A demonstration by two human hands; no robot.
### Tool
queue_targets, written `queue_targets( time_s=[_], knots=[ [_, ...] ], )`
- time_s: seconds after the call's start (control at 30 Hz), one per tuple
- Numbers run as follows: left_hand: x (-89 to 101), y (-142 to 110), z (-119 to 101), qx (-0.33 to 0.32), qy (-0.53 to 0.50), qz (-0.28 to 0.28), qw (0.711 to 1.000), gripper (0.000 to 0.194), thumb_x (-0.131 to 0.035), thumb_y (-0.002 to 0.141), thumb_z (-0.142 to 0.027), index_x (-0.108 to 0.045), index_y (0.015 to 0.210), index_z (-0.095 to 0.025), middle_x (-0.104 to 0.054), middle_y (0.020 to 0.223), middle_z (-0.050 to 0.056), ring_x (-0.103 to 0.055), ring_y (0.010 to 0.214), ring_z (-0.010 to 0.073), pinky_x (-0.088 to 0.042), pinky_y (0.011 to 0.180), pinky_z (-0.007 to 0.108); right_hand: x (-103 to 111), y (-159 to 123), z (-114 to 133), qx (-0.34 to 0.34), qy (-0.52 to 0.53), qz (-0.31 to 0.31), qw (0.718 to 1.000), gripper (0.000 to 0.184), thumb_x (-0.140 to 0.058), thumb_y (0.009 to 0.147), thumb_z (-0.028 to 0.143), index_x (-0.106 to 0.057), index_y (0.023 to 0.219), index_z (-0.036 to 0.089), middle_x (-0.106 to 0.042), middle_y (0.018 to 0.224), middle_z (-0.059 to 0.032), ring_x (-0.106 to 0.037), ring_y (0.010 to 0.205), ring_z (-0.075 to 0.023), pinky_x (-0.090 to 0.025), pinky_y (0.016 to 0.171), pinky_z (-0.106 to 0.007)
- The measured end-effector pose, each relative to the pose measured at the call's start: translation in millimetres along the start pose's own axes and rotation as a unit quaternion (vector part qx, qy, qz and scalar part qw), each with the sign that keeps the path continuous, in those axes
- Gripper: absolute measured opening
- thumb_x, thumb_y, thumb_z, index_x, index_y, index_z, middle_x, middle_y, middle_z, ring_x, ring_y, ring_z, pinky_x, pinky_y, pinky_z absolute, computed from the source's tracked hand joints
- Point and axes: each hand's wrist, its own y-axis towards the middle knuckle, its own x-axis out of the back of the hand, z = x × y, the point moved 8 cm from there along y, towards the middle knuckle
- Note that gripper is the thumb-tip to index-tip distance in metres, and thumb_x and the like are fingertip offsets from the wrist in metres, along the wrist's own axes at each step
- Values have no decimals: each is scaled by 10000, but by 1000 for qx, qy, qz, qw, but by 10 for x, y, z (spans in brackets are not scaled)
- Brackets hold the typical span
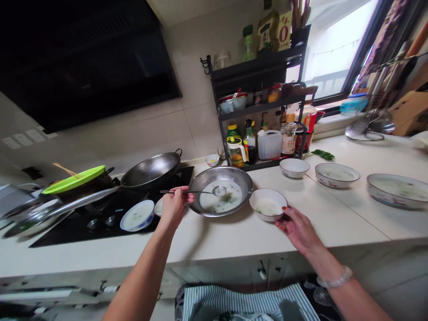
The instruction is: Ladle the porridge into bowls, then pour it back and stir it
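My left hand [174, 206] is closed around the handle of a metal ladle [219, 191]. The ladle's scoop is over a wide steel basin [197, 180] that holds a pale, milky soup [214, 205] with green bits. To the right of the basin, my right hand [298, 228] grips the rim and side of a white bowl [267, 217], which has some of the same soup in it. The bowl appears tilted slightly, and I cannot tell whether it touches the counter. Behind my left hand, a small bowl [158, 207] is partly hidden.
Left of my hands, a blue-and-white bowl [137, 216] sits by the black stove [73, 232], where a wok [152, 169] stands. Several bowls line the counter at right, including a large soup bowl [397, 199]. A black rack [261, 71] of bottles stands behind.
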Motion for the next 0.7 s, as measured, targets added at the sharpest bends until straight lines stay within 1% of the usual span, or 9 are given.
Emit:
queue_targets(
  time_s=[0.2,0.37,0.53,0.7],
  knots=[
    [-27,-21,-28,3,-7,2,1000,169,-529,674,-221,-626,741,-100,-636,509,48,-617,495,161,-517,519,274,-1,-8,16,10,0,-3,1000,295,-861,586,328,-666,744,172,-658,689,-33,-564,543,-125,-394,413,-213],
    [-99,-85,-134,1,-13,12,1000,172,-541,660,-208,-629,751,-92,-639,510,49,-615,486,152,-512,509,263,-5,2,18,12,-5,-2,1000,278,-846,600,316,-676,764,169,-669,718,-42,-562,547,-128,-403,417,-224],
    [-305,-200,-298,-11,-27,62,998,198,-556,657,-220,-638,773,-82,-646,535,60,-624,512,160,-513,512,268,-3,0,20,10,-10,-4,1000,265,-838,607,323,-665,752,183,-661,701,-31,-559,539,-129,-394,409,-222],
    [-595,-357,-385,-7,-27,110,994,213,-555,680,-233,-635,802,-77,-649,564,56,-602,481,138,-503,503,260,-12,-9,30,14,-16,-2,1000,265,-831,607,331,-666,751,183,-658,690,-33,-556,530,-134,-395,408,-234]
  ],
)
